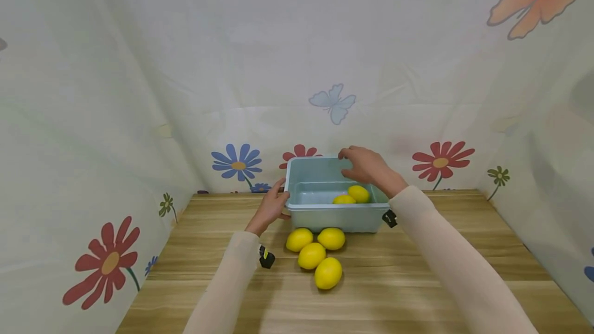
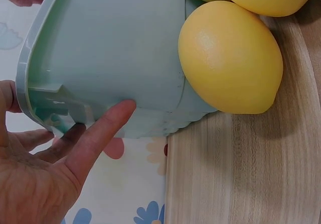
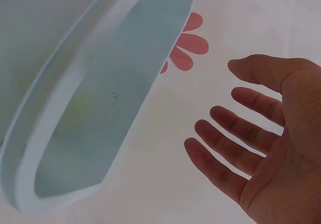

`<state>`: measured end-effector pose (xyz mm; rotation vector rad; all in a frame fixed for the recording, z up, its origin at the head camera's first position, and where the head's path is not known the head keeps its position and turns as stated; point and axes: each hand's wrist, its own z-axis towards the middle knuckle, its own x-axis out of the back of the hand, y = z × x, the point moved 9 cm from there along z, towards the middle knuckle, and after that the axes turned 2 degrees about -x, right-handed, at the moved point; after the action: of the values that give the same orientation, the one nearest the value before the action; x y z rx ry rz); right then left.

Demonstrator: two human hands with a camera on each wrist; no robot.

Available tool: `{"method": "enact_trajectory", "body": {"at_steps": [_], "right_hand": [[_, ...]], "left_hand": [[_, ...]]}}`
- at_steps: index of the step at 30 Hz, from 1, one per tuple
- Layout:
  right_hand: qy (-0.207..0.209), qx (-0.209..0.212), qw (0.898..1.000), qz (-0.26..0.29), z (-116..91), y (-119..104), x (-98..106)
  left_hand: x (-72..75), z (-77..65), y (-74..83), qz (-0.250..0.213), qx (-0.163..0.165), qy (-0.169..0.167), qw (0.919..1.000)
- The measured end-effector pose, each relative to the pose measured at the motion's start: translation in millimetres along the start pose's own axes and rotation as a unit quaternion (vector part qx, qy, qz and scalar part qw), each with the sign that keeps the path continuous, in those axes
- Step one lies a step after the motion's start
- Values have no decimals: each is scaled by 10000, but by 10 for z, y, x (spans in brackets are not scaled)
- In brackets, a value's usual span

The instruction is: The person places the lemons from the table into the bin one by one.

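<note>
A pale blue-green plastic bin (image 1: 334, 219) stands toward the back of the table, with two yellow lemons (image 1: 359, 194) inside it. My left hand (image 1: 269, 209) grips the bin's left side near the rim; in the left wrist view one finger (image 2: 103, 133) lies along the wall and others reach around under the rim. Several more lemons (image 1: 312, 256) lie in a loose cluster in front of the bin, one of them (image 2: 230, 58) large in the left wrist view. Over the bin's right part hovers my right hand (image 1: 366, 165), holding nothing, its fingers spread and loosely bent (image 3: 266, 128).
The wood-grain table (image 1: 417, 282) ends at a white curtain (image 1: 260, 66) printed with flowers and butterflies, which also hangs on both sides. A small black device (image 1: 266, 257) is worn on each wrist.
</note>
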<state>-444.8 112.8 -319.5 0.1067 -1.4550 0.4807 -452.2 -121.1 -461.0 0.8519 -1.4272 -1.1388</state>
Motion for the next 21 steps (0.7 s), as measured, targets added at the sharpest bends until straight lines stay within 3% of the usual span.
{"method": "enact_trajectory", "body": {"at_steps": [9,21], "right_hand": [[440,96,9990,49,-220,50,103],[655,65,9972,364,-452,212,77]], "left_hand": [[6,14,3,27,19,10,10000],[-6,-2,-1,-22,26,-12,10000]]}}
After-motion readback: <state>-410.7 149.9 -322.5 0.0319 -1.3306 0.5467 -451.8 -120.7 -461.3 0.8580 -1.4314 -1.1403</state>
